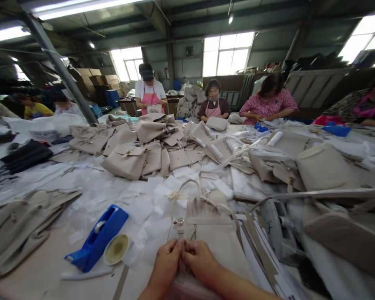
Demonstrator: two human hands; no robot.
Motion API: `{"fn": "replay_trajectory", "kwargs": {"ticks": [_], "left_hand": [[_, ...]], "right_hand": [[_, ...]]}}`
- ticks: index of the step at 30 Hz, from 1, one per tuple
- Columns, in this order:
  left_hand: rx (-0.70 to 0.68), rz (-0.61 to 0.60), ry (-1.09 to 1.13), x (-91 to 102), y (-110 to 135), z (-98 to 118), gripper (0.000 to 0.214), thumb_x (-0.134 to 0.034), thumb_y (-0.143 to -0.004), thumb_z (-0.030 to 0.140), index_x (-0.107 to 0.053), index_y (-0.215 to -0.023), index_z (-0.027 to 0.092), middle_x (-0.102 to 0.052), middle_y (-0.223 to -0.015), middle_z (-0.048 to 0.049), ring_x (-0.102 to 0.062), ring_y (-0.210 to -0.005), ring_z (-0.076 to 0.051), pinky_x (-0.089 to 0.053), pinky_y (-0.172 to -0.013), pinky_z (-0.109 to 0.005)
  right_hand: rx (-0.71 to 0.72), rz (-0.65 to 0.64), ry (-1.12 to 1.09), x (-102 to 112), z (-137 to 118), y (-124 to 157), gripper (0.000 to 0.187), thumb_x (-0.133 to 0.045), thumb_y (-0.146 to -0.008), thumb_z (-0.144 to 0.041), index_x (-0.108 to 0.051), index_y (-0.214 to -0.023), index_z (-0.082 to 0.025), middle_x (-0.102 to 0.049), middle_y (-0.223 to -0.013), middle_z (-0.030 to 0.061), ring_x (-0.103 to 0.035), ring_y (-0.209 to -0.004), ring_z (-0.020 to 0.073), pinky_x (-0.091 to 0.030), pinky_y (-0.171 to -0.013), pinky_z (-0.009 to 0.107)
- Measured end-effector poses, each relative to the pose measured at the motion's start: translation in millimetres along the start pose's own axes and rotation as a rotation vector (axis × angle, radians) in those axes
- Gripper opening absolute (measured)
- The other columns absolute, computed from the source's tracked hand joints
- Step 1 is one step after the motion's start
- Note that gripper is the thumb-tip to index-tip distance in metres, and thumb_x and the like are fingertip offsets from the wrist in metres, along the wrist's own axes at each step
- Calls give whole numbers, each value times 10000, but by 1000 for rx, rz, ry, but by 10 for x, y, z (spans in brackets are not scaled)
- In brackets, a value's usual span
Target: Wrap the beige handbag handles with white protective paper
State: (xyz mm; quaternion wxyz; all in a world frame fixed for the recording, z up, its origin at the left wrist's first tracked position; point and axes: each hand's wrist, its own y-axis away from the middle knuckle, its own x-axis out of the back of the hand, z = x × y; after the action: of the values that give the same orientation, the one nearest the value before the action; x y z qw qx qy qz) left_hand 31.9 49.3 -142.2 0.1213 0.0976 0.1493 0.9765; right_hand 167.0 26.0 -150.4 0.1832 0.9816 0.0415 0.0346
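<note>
A beige bag point(218, 237) lies flat on the table in front of me, its handle toward the far side. On it rests a narrow strap point(181, 234) with a gold-coloured buckle point(178, 221). My left hand point(166, 260) and my right hand point(203, 260) meet over the strap, fingertips pinched together just below the buckle. Both hands are closed on the strap, though the fingers hide its gripped part. A gold-coloured zip pull point(194, 231) shows on the bag beyond my right hand.
Left of my hands are a blue tape dispenser point(96, 237) and a small tub point(116, 248) of yellowish stuff. A grey tape dispenser point(281, 233) stands at right. Beige bags point(125, 160) and white wrapping sheets point(90, 183) pile up beyond. Several people point(150, 93) work across the table.
</note>
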Motion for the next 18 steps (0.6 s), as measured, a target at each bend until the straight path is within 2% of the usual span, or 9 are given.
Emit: {"fn": "replay_trajectory", "kwargs": {"ticks": [2,4,5,7,9,12,15,18], "left_hand": [[47,-14,82,-52,-31,-3,497,-622,-757,651,-684,-791,159,-696,-761,-36,-632,-790,-213,-503,-744,-276],[115,-20,128,-92,-37,3,540,-639,-714,693,-679,-812,163,-689,-721,-31,-632,-722,-202,-506,-678,-273],[142,-30,121,-111,-33,13,556,-640,-697,711,-674,-811,167,-675,-680,-23,-621,-669,-192,-495,-627,-265],[144,-68,53,-157,-21,43,564,-620,-695,733,-659,-769,175,-623,-579,-2,-573,-564,-165,-444,-537,-245],[110,-108,-24,-210,-20,70,574,-578,-719,749,-635,-710,178,-576,-533,11,-519,-496,-140,-392,-489,-237],[121,-144,-43,-265,-46,44,649,-498,-723,810,-622,-711,173,-564,-563,10,-463,-436,-114,-342,-446,-240],[172,-177,-40,-256,-80,-60,699,-480,-683,859,-620,-736,176,-557,-561,12,-424,-414,-106,-311,-425,-238],[191,-193,-55,-217,-85,-131,689,-530,-637,864,-612,-712,184,-558,-549,18,-379,-406,-93,-277,-412,-232]], "right_hand": [[75,88,124,117,13,7,174,-581,-725,-226,-585,-565,-159,-564,-526,-15,-503,-536,112,-349,-517,232],[87,174,160,240,-12,1,112,-641,-718,-257,-648,-687,-149,-630,-626,3,-548,-610,128,-385,-563,236],[76,171,130,287,-40,-10,144,-676,-697,-277,-668,-760,-147,-651,-666,9,-564,-623,133,-400,-569,236],[49,31,-22,329,-121,-43,243,-703,-653,-303,-675,-832,-141,-667,-681,15,-587,-588,142,-428,-540,241],[2,-69,-206,307,-209,-87,212,-673,-634,-311,-655,-751,-135,-633,-583,5,-566,-479,139,-423,-460,241],[-36,-17,-368,235,-288,-140,147,-625,-623,-292,-586,-618,-151,-556,-446,-21,-507,-364,119,-351,-365,211],[-59,22,-429,223,-271,-163,164,-640,-613,-295,-590,-680,-153,-555,-441,-35,-496,-339,111,-308,-337,192],[-43,56,-484,276,-210,-179,221,-670,-617,-329,-586,-725,-155,-533,-472,-62,-444,-342,79,-317,-343,185]]}}
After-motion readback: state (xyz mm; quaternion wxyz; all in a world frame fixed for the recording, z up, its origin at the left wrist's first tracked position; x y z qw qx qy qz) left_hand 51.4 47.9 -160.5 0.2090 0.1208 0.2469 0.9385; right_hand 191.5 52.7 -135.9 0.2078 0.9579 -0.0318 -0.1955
